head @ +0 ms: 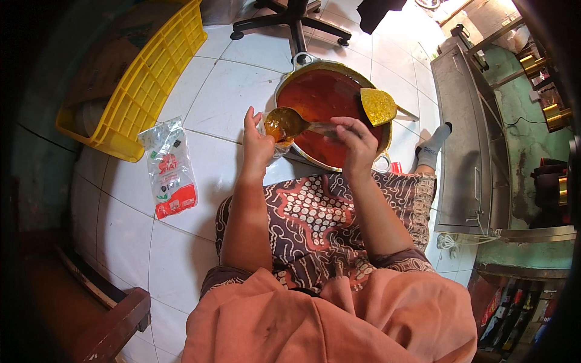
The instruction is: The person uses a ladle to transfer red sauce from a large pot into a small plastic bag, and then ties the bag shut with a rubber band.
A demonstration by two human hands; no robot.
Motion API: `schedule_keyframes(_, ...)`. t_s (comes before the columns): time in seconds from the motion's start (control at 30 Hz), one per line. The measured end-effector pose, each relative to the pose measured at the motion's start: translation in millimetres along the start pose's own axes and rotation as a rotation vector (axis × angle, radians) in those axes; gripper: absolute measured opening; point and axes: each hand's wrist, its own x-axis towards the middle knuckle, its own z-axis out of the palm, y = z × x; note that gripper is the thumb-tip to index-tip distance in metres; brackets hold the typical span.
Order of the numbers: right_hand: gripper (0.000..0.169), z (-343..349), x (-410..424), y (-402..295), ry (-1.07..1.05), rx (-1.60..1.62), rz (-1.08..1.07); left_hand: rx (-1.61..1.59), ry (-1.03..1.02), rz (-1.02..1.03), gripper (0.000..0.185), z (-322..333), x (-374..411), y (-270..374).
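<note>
A clear plastic bag (282, 149) is held by my left hand (258, 147), its mouth around the bowl of a ladle (287, 123). Orange-red sauce shows in the ladle, which tilts toward the bag. My right hand (356, 140) grips the ladle's handle above the near side of a large metal pot (386, 144). Red, oily sauce (324, 97) fills much of the pot. Across the pot's right rim lies a sauce-coated yellow spatula (379, 107), its handle pointing outward. How much sauce the bag holds I cannot tell.
On the white tiles to the left lies a printed plastic packet (170, 170), near a yellow plastic crate (140, 77). A swivel chair base (292, 20) stands behind the pot. At right are a metal cabinet (463, 140) and a coiled white cord (447, 242). A wooden piece (115, 324) juts in lower left.
</note>
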Motion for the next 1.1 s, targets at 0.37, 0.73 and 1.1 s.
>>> schedule_keyframes(0.37,0.015,-8,-12,9,-0.047,-0.270,-0.254,0.044,0.020,-0.037,0.078,4,-3,9)
schedule_keyframes(0.73,0.025,-92,0,11,0.249,0.107,0.200,0.010,0.026,-0.022,0.079,3,-4,10)
schedule_keyframes(1.1,0.025,-123,-53,35,-0.347,-1.077,-0.517,0.022,0.047,-0.051,0.079,2,-4,7)
